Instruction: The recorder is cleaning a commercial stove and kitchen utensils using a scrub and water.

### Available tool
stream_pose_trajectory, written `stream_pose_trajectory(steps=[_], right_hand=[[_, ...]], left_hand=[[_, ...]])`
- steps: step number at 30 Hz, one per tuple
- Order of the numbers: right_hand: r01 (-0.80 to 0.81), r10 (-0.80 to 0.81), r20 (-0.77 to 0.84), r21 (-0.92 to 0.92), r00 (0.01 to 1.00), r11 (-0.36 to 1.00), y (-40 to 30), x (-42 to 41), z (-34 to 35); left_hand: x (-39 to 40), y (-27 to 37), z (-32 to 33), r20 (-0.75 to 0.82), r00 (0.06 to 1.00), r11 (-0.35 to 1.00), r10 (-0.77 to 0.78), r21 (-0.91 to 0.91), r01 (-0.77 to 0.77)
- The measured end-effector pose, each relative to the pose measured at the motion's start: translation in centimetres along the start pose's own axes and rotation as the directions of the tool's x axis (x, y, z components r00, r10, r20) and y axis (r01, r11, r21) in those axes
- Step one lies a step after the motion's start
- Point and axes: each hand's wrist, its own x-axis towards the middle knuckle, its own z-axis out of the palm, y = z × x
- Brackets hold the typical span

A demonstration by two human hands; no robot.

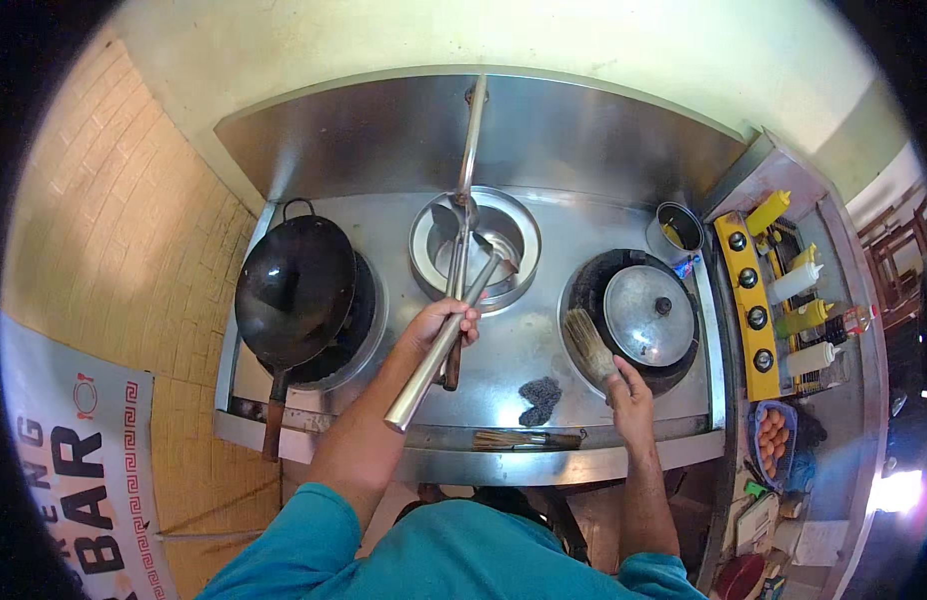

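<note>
My left hand (442, 324) is closed around the handles of several long metal cooking utensils (457, 277). One has a thick steel tube handle (426, 375) that slants toward me, and a wooden handle end shows below my fist. Their dark heads reach into a round steel basin (529, 225), under a swing-arm tap pipe (471, 150); I cannot tell whether they touch its bottom. In my right hand (630, 394) is a bamboo wok brush (589, 341), its bristles pointing up and left beside the right burner. A dark scouring pad (540, 399) and a second bamboo brush (527, 439) lie near the front edge.
On the left burner a black wok (295, 292) tilts, its wooden handle past the front edge. A domed metal lid (647, 315) covers the right burner's vessel, near a metal pot (675, 229). Rightward are a yellow gas stove (745, 307), squeeze bottles (801, 319) and an egg basket (772, 442).
</note>
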Motion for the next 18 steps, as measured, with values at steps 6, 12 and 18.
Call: stream_pose_trajectory(steps=[6, 12, 18], right_hand=[[-0.030, 0.031, -0.004, 0.094, 1.000, 0.995, 1.3, 1.4, 0.5], [-0.047, 0.044, 0.059, 0.065, 0.997, 0.997, -4.5, 8.4, 5.9], [-0.095, 0.108, 0.238, -0.065, 0.965, 0.993, -3.5, 18.3, 14.2]], left_hand=[[1.2, 0.1, -1.7, -0.162, 0.987, 0.999, -0.005, 0.039, 0.012], [1.4, -0.1, -1.9, -0.346, 0.936, 0.968, -0.070, 0.203, 0.148], [1.9, -0.9, -1.3, -0.416, 0.909, 0.973, -0.021, 0.199, 0.114]])
